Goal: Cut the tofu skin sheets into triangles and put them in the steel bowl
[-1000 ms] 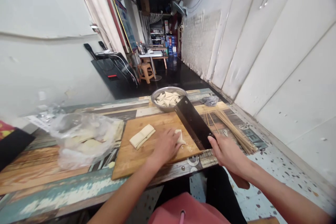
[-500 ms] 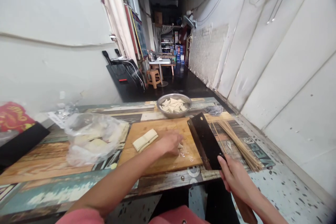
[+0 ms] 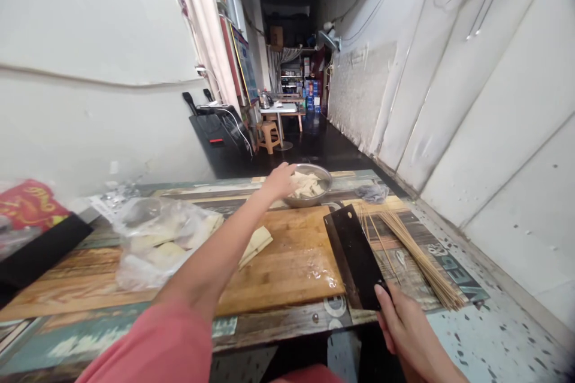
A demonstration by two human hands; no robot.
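My right hand (image 3: 402,317) grips the handle of a dark cleaver (image 3: 354,257), whose broad blade lies over the right edge of the wooden cutting board (image 3: 291,269). At the far side, my left hand (image 3: 282,181) reaches over the left rim of a metal bowl (image 3: 330,178). Pale cut pieces of what looks like tofu sheet (image 3: 308,185) fill the bowl. The left fingers are partly hidden, and I cannot make out whether anything is in them. A folded pale sheet (image 3: 258,242) rests on the board, partly covered by my left forearm.
Left of the board lies a clear plastic bag (image 3: 157,239) of pale sheets. A bundle of thin wooden skewers (image 3: 417,257) and a crumpled grey bag (image 3: 372,192) are to the right. A red package (image 3: 31,206) sits at far left.
My left hand has moved from the middle of the board forward to the bowl. The small cut pieces under it are gone from the board. The cleaver stays in my right hand, nearly still.
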